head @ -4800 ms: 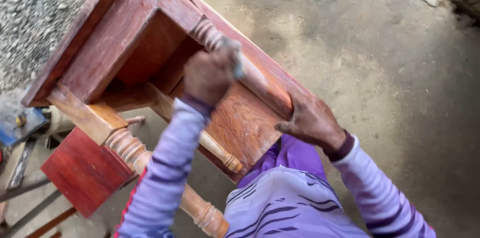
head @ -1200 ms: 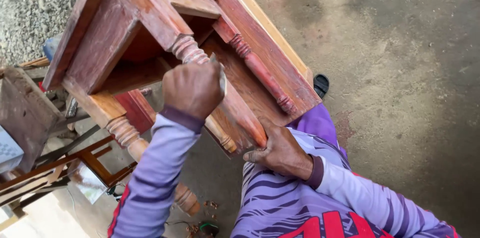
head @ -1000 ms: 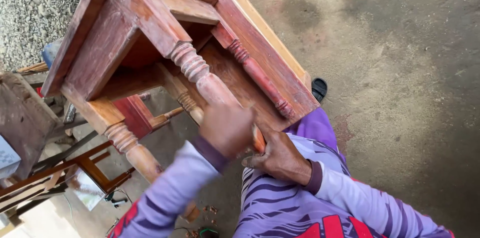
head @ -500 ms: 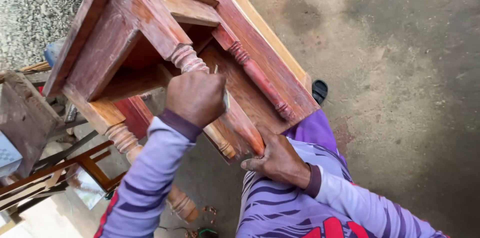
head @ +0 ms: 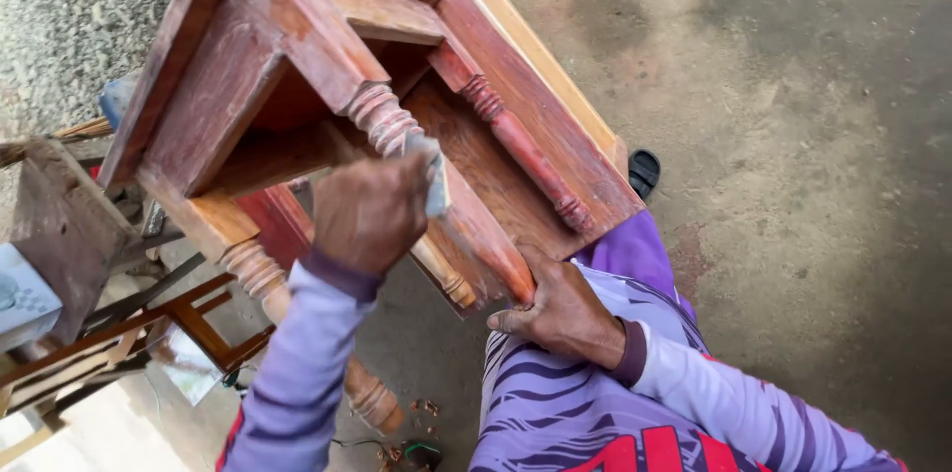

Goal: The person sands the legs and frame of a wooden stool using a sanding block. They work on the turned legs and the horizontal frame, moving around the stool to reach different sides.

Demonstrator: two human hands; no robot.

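A reddish wooden table (head: 248, 75) with turned legs lies tipped on its side in front of me. My left hand (head: 369, 214) is wrapped around one turned leg (head: 382, 120), pressing a grey piece of sandpaper (head: 434, 179) against it. My right hand (head: 555, 308) grips the lower end of that same leg, against my lap. A second turned leg (head: 521, 150) runs behind it, and another leg (head: 253, 269) hangs lower on the left.
Dark wooden furniture parts (head: 59, 224) and a small chair frame (head: 119, 333) stand at the left. A black sandal (head: 643, 173) shows past the table's edge. Concrete floor (head: 793, 115) spreads to the right, gravel (head: 69, 16) at upper left.
My left hand has slid down and back up along the turned leg with the sandpaper. My right hand has stayed on the leg's lower end.
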